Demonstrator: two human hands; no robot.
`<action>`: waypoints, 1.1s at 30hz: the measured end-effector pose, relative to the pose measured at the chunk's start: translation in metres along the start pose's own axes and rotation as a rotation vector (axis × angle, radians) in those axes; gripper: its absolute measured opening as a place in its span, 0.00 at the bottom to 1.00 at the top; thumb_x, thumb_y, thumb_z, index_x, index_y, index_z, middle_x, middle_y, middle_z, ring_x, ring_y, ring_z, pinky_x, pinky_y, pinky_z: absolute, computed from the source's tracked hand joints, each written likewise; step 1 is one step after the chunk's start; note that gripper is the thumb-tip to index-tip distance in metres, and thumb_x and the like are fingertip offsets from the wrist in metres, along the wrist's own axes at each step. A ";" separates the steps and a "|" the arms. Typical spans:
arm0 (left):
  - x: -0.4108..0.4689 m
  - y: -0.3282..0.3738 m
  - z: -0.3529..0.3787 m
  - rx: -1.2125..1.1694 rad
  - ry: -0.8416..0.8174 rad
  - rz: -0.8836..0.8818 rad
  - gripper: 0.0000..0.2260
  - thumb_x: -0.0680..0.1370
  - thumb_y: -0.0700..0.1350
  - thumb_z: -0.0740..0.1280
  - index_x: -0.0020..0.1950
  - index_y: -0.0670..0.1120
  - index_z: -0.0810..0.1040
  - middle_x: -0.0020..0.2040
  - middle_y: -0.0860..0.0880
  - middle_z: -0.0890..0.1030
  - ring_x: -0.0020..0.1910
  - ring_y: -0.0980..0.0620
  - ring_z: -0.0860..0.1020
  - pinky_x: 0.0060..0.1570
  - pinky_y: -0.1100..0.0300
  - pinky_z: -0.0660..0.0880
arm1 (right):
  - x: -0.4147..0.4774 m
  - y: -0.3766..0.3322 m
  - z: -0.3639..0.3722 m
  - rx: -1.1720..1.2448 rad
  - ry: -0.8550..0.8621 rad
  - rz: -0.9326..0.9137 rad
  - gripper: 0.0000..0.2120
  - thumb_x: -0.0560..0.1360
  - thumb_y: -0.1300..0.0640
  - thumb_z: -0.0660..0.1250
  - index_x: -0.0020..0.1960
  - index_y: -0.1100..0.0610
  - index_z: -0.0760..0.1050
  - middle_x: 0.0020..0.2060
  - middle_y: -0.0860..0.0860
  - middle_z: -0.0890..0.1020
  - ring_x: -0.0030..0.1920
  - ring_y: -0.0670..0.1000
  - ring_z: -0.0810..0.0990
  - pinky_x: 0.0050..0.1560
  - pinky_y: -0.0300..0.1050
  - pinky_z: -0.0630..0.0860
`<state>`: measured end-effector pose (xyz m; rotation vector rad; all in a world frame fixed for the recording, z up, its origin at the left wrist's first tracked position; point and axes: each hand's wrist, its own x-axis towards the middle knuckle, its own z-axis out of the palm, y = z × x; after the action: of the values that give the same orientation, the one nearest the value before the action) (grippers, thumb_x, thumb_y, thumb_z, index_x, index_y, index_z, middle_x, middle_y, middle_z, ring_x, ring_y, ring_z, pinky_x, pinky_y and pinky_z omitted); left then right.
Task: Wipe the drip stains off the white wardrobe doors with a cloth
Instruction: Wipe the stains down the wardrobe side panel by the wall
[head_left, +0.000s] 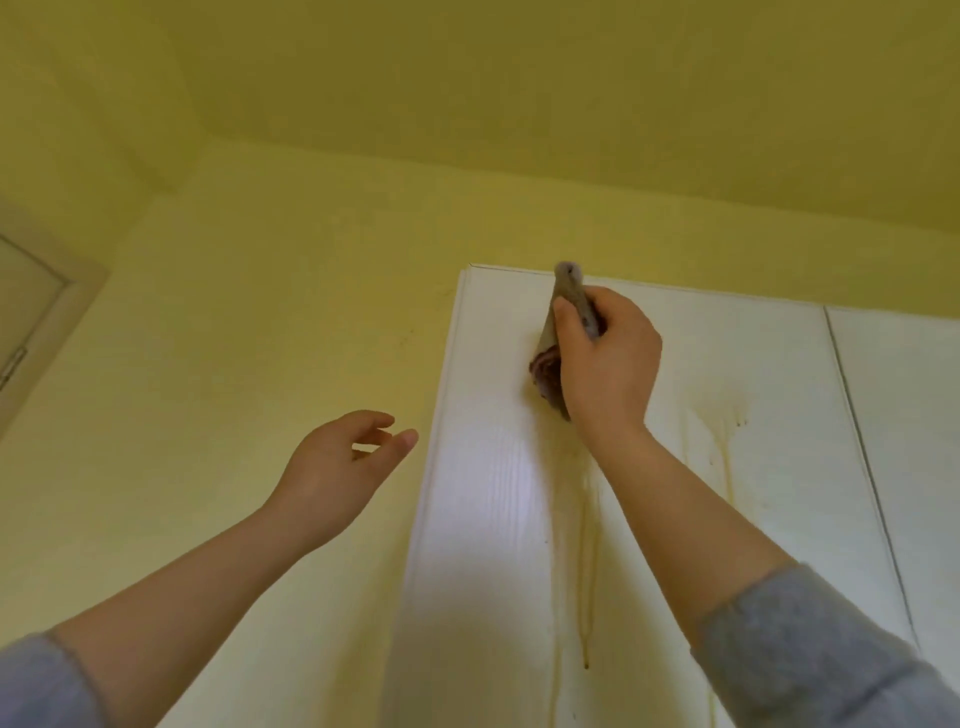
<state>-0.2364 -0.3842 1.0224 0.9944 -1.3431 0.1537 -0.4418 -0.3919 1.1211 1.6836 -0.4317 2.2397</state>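
The white wardrobe door fills the lower middle and right, seen from below. Yellowish drip stains run down it under my right hand, and a second group of drip stains lies further right. My right hand grips a bunched grey and dark red cloth and holds it against the door near its top edge. My left hand hovers in the air left of the door, fingers loosely spread, holding nothing.
A second white door panel adjoins on the right past a dark seam. Yellow wall and ceiling surround the wardrobe. A pale door or window frame shows at the far left edge.
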 end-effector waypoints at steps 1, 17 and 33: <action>0.008 0.000 0.003 -0.023 -0.004 0.013 0.19 0.79 0.55 0.66 0.67 0.49 0.76 0.49 0.63 0.77 0.46 0.66 0.75 0.37 0.77 0.66 | 0.015 0.000 0.013 -0.065 -0.010 -0.053 0.07 0.78 0.54 0.64 0.43 0.55 0.77 0.38 0.51 0.78 0.41 0.50 0.75 0.39 0.44 0.65; 0.046 -0.047 0.010 -0.131 -0.062 0.078 0.11 0.82 0.54 0.61 0.59 0.52 0.79 0.53 0.59 0.80 0.54 0.57 0.78 0.46 0.67 0.69 | 0.051 0.028 0.099 -0.322 -0.287 -0.374 0.08 0.79 0.55 0.63 0.50 0.54 0.81 0.44 0.48 0.73 0.49 0.54 0.74 0.46 0.46 0.67; 0.018 -0.021 0.051 -0.251 -0.169 0.089 0.34 0.72 0.74 0.57 0.73 0.59 0.70 0.67 0.56 0.77 0.62 0.51 0.78 0.66 0.48 0.73 | 0.035 0.038 0.019 -0.300 -0.035 -0.296 0.14 0.80 0.56 0.63 0.38 0.58 0.79 0.37 0.52 0.74 0.40 0.52 0.74 0.39 0.41 0.61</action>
<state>-0.2556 -0.4390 1.0225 0.7491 -1.5204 -0.0338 -0.4499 -0.4322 1.1574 1.5206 -0.4656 1.8362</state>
